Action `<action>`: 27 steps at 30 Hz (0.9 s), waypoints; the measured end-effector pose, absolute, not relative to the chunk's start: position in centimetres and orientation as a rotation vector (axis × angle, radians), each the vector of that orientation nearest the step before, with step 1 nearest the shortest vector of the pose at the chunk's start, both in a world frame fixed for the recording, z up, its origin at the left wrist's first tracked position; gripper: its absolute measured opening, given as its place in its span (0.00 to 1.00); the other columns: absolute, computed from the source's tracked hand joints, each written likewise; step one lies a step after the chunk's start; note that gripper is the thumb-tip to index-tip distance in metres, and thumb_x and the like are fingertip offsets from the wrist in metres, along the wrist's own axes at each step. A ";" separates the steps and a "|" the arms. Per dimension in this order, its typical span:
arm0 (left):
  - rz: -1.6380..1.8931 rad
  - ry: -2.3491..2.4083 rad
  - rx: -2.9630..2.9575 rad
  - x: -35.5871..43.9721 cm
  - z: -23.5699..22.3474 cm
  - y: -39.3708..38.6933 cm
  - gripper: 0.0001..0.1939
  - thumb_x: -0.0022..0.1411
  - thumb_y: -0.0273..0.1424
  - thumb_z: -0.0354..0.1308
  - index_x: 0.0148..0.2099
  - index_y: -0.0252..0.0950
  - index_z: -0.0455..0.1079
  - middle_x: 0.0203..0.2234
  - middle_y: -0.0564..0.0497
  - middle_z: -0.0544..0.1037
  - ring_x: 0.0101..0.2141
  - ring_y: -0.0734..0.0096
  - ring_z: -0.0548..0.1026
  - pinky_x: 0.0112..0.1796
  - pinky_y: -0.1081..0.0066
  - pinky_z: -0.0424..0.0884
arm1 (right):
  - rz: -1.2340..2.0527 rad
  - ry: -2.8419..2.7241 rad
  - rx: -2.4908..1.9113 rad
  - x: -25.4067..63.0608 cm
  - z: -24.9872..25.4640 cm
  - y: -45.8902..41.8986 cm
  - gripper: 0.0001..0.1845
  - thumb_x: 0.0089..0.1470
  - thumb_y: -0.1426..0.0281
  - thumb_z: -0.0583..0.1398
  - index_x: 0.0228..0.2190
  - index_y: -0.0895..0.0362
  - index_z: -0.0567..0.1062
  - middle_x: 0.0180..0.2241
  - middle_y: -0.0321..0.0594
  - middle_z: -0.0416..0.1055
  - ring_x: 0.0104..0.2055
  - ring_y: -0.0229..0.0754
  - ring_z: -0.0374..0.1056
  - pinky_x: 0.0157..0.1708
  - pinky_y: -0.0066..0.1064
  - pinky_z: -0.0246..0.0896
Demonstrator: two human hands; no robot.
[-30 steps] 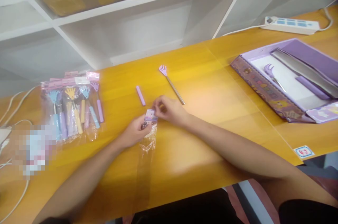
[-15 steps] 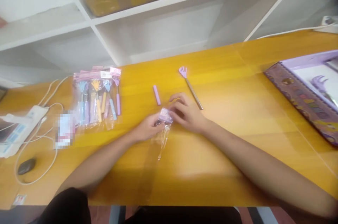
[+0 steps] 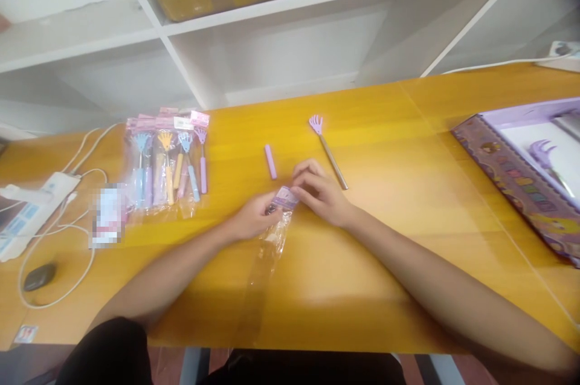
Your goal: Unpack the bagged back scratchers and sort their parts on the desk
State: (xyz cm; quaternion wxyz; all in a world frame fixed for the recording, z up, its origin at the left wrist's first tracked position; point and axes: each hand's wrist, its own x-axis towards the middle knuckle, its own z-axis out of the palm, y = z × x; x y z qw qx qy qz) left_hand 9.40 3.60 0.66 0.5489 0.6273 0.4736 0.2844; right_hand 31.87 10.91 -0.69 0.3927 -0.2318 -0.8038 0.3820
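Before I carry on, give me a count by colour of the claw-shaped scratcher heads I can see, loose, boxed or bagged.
Purple: 3 (loose head, boxed head, bagged purple head)
Blue: 2 (left blue head, right blue head)
Yellow: 1 (yellow head)
Total: 6 visible; overlapping bags may hide others.

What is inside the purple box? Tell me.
Inside the box, a purple claw-headed scratcher and part of a grey piece show. The front wall and picture edge hide the rest.
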 end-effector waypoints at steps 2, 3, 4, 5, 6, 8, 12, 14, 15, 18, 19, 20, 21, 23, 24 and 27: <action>0.669 1.113 1.482 9.4 0.6 3.6 0.13 0.69 0.38 0.60 0.49 0.34 0.73 0.33 0.53 0.71 0.32 0.71 0.66 0.35 0.72 0.63 | 0.916 -2.010 -0.595 31.8 -0.7 11.0 0.11 0.73 0.62 0.60 0.38 0.53 0.76 0.46 0.46 0.69 0.50 0.49 0.69 0.52 0.45 0.70; 0.667 1.110 1.471 9.4 0.5 3.6 0.13 0.70 0.38 0.60 0.50 0.34 0.73 0.31 0.54 0.69 0.30 0.72 0.64 0.33 0.73 0.61 | 0.875 -1.973 -0.621 31.7 -0.8 10.9 0.10 0.72 0.63 0.60 0.38 0.53 0.76 0.45 0.46 0.68 0.49 0.49 0.69 0.52 0.45 0.69; 0.669 1.103 1.451 9.3 0.5 3.6 0.14 0.70 0.38 0.60 0.50 0.33 0.74 0.29 0.56 0.66 0.28 0.74 0.62 0.32 0.73 0.60 | 0.826 -1.922 -0.662 31.7 -0.7 10.9 0.10 0.72 0.63 0.61 0.37 0.53 0.76 0.45 0.46 0.68 0.49 0.49 0.68 0.53 0.45 0.69; 0.677 1.092 1.425 9.3 0.5 3.6 0.14 0.71 0.38 0.59 0.52 0.33 0.74 0.27 0.57 0.64 0.27 0.75 0.60 0.30 0.74 0.58 | 0.777 -1.865 -0.712 31.6 -0.7 10.9 0.10 0.72 0.63 0.61 0.37 0.53 0.76 0.45 0.46 0.68 0.50 0.49 0.68 0.53 0.46 0.68; 0.691 1.077 1.397 9.3 0.5 3.7 0.15 0.71 0.37 0.59 0.53 0.33 0.75 0.26 0.58 0.62 0.25 0.76 0.59 0.29 0.74 0.57 | 0.736 -1.813 -0.759 31.6 -0.7 10.8 0.10 0.71 0.63 0.61 0.36 0.53 0.76 0.45 0.45 0.67 0.50 0.49 0.68 0.53 0.47 0.68; 0.716 1.045 1.340 9.2 0.4 3.8 0.16 0.70 0.37 0.59 0.55 0.34 0.76 0.25 0.59 0.62 0.24 0.76 0.59 0.28 0.74 0.58 | 0.704 -1.750 -0.815 31.4 -0.7 10.6 0.10 0.70 0.62 0.62 0.35 0.53 0.76 0.45 0.45 0.67 0.50 0.50 0.67 0.54 0.48 0.67; 0.694 1.066 1.244 9.0 0.2 3.9 0.15 0.65 0.35 0.60 0.50 0.34 0.77 0.21 0.60 0.66 0.20 0.78 0.61 0.24 0.75 0.58 | 0.739 -1.643 -0.848 31.3 -1.0 10.8 0.13 0.71 0.59 0.61 0.35 0.53 0.76 0.43 0.44 0.66 0.48 0.48 0.66 0.52 0.45 0.67; 0.681 1.083 1.196 8.9 0.0 3.9 0.11 0.61 0.34 0.62 0.43 0.34 0.77 0.20 0.58 0.69 0.18 0.78 0.62 0.22 0.76 0.56 | 0.745 -1.560 -0.908 31.5 -1.2 11.3 0.17 0.72 0.56 0.60 0.34 0.53 0.74 0.42 0.43 0.66 0.47 0.47 0.66 0.51 0.42 0.67; 0.722 1.090 1.151 8.8 0.0 3.9 0.09 0.58 0.34 0.63 0.39 0.34 0.76 0.20 0.58 0.70 0.17 0.79 0.62 0.21 0.76 0.56 | 0.749 -1.528 -0.939 31.6 -1.3 11.6 0.18 0.72 0.55 0.59 0.34 0.53 0.73 0.42 0.42 0.66 0.46 0.46 0.66 0.50 0.41 0.67; 1.059 1.117 0.893 8.6 0.3 4.6 0.07 0.53 0.34 0.63 0.32 0.37 0.70 0.16 0.60 0.65 0.14 0.79 0.59 0.17 0.77 0.53 | 0.876 -1.584 -0.959 32.0 -1.2 12.0 0.21 0.72 0.51 0.58 0.34 0.53 0.72 0.36 0.39 0.69 0.39 0.43 0.67 0.43 0.35 0.67; 1.191 1.113 0.791 8.6 0.6 4.9 0.08 0.53 0.34 0.63 0.31 0.38 0.68 0.15 0.62 0.62 0.13 0.79 0.57 0.16 0.77 0.52 | 0.967 -1.670 -0.927 32.0 -1.1 11.8 0.21 0.72 0.51 0.58 0.35 0.54 0.73 0.33 0.37 0.70 0.36 0.42 0.67 0.39 0.33 0.66; 1.307 1.098 0.699 8.4 0.9 5.3 0.07 0.54 0.33 0.63 0.32 0.38 0.67 0.14 0.63 0.59 0.13 0.79 0.55 0.15 0.77 0.51 | 1.063 -1.785 -0.879 31.8 -1.0 11.5 0.20 0.72 0.52 0.59 0.35 0.54 0.74 0.31 0.36 0.71 0.33 0.40 0.66 0.35 0.32 0.64; 1.394 1.071 0.625 8.3 1.3 5.6 0.07 0.54 0.32 0.63 0.32 0.39 0.66 0.14 0.64 0.56 0.13 0.79 0.53 0.15 0.77 0.49 | 1.144 -1.908 -0.823 31.6 -1.0 11.0 0.18 0.71 0.54 0.60 0.35 0.54 0.75 0.29 0.36 0.72 0.30 0.39 0.66 0.33 0.31 0.62; 1.495 1.001 0.526 8.1 2.0 6.0 0.07 0.55 0.30 0.62 0.30 0.39 0.65 0.14 0.64 0.53 0.12 0.80 0.51 0.14 0.77 0.47 | 1.217 -2.104 -0.721 30.9 -1.0 9.9 0.15 0.71 0.59 0.62 0.36 0.55 0.77 0.30 0.37 0.75 0.30 0.39 0.68 0.33 0.30 0.62; 1.523 0.972 0.491 8.1 2.2 6.1 0.08 0.56 0.30 0.61 0.30 0.39 0.64 0.14 0.63 0.53 0.12 0.80 0.50 0.13 0.76 0.46 | 1.211 -2.160 -0.687 30.5 -1.0 9.3 0.13 0.71 0.61 0.62 0.37 0.55 0.79 0.31 0.38 0.76 0.31 0.39 0.70 0.34 0.30 0.63; 1.517 0.929 0.425 8.0 2.5 6.0 0.09 0.60 0.30 0.59 0.29 0.39 0.64 0.13 0.62 0.53 0.12 0.79 0.50 0.13 0.75 0.47 | 1.138 -2.203 -0.634 29.8 -1.2 8.3 0.10 0.73 0.63 0.61 0.42 0.55 0.80 0.37 0.42 0.78 0.36 0.41 0.73 0.40 0.32 0.68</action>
